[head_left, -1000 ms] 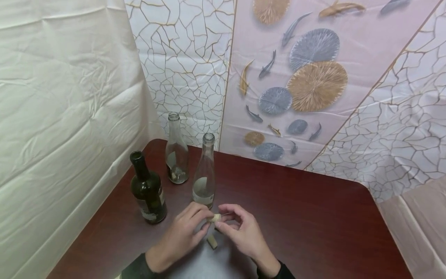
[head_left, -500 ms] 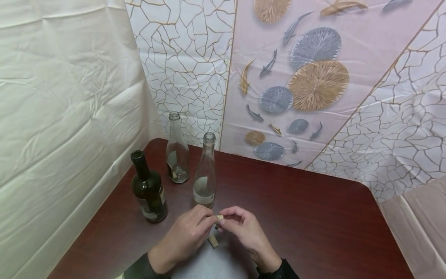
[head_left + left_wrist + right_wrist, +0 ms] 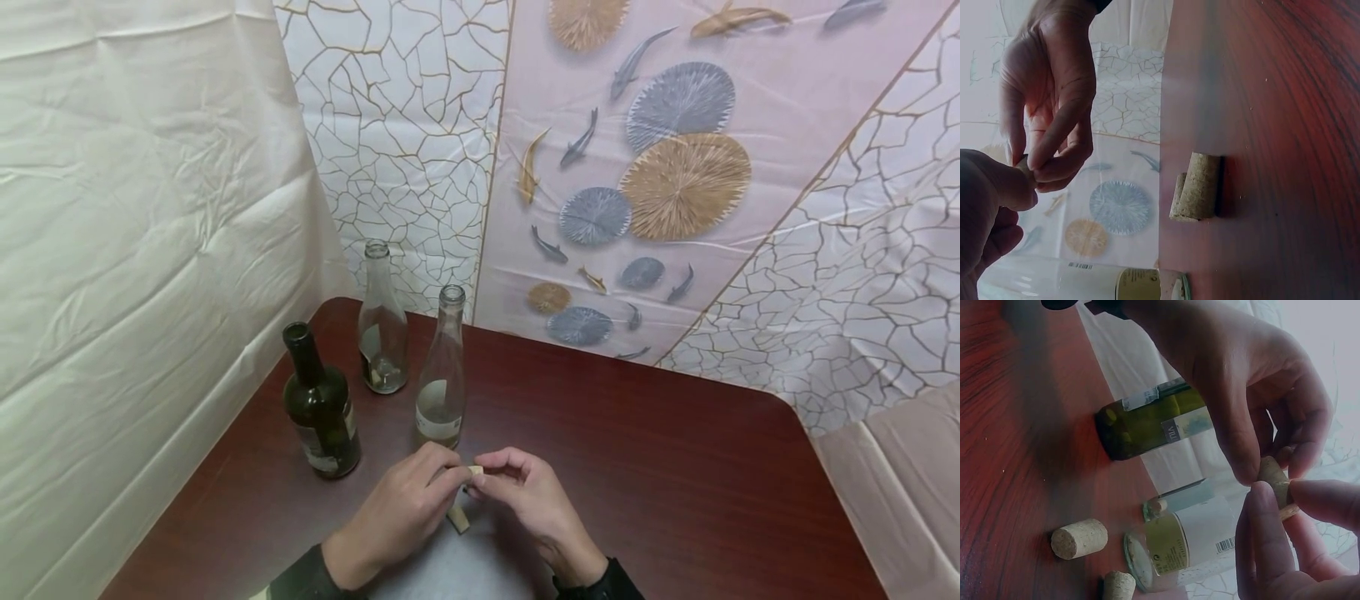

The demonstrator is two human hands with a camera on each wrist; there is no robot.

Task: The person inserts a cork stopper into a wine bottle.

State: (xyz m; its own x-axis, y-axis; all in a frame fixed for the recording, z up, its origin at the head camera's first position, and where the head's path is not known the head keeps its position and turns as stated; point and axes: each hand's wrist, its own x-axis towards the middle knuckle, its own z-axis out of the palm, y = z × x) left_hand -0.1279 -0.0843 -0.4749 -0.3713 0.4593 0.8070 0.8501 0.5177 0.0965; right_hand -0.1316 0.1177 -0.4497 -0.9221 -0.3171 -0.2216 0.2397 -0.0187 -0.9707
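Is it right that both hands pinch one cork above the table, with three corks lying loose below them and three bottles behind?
Not quite: two loose corks lie on the table, as the right wrist view shows. Both the left hand and right hand pinch one cork; three bottles stand behind.

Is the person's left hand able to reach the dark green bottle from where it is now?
Probably yes. The left hand pinches a cork together with the right hand, and the dark green bottle stands close on its left with bare table between. It would have to let go first.
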